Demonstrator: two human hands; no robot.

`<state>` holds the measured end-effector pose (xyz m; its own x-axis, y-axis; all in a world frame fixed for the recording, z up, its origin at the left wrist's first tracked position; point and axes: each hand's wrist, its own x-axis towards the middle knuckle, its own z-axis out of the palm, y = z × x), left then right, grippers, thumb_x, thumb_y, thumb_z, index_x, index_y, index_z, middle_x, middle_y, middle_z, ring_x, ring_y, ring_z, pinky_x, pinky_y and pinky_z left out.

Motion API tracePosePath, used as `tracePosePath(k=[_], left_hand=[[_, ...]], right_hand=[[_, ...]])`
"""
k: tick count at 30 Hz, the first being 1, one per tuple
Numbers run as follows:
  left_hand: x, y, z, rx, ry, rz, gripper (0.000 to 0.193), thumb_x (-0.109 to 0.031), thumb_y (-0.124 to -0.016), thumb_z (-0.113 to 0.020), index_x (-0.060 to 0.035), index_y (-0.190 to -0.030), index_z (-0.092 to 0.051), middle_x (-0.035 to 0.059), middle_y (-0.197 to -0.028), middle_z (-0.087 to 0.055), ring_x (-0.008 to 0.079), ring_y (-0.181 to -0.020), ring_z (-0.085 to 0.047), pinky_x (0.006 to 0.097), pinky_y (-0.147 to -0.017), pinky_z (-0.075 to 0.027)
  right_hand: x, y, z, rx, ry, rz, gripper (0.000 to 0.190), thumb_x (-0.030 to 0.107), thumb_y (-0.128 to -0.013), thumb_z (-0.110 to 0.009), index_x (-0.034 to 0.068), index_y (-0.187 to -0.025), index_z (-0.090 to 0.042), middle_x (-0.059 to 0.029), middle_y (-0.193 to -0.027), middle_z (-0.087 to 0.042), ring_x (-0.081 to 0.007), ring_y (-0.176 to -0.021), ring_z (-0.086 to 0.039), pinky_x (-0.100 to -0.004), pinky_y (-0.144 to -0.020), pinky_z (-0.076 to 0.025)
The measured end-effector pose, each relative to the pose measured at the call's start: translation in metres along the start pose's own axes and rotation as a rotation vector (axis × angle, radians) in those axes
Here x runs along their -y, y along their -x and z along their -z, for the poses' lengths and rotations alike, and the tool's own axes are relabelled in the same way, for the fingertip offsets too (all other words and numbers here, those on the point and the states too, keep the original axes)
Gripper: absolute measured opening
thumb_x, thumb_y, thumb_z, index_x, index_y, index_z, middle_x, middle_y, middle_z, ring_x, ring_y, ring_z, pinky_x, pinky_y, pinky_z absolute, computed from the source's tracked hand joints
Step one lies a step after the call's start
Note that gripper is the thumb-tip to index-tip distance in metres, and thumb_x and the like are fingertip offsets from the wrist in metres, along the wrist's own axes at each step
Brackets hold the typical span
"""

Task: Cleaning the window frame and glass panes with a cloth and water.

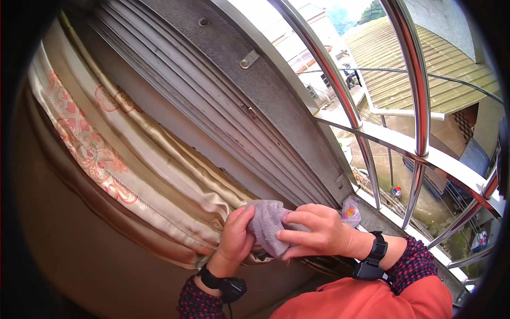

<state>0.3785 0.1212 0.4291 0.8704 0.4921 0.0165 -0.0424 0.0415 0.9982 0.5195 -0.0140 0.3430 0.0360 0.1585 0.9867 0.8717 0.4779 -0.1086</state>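
A greyish-purple terry cloth (267,227) is bunched between both hands, in front of my body. My left hand (236,238) grips its left side, with the thumb lying along the cloth's upper edge. On the right side, my right hand (314,231) pinches the cloth between fingers and thumb. Just behind the hands runs a metal window track (207,107) with several parallel grooves. A satin curtain (159,171) with a red floral pattern hangs to the left, its lower folds close to my left hand.
A stone ledge (275,83) with a small metal bracket (250,59) lies beyond the track. Stainless steel bars (421,79) fence the right side. A clear plastic bag (350,212) rests on the ledge by my right wrist. Outside are a corrugated roof (418,67) and a yard below.
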Motion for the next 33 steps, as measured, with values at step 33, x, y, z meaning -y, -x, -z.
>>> tracePosePath(k=[33], left_hand=[[-0.069, -0.072, 0.018, -0.032, -0.127, -0.523, 0.024, -0.01, -0.096, -0.045, 0.0015, -0.115, -0.054, 0.0046, -0.102, -0.062, 0.009, -0.089, -0.058, 0.0227, -0.08, -0.047]], right_hand=[[-0.057, -0.168, -0.048, -0.34, -0.372, -0.444, 0.012, 0.01, -0.079, -0.061, 0.001, -0.086, -0.059, -0.0174, -0.072, -0.059, -0.0349, -0.068, -0.06, -0.0385, -0.062, -0.047]])
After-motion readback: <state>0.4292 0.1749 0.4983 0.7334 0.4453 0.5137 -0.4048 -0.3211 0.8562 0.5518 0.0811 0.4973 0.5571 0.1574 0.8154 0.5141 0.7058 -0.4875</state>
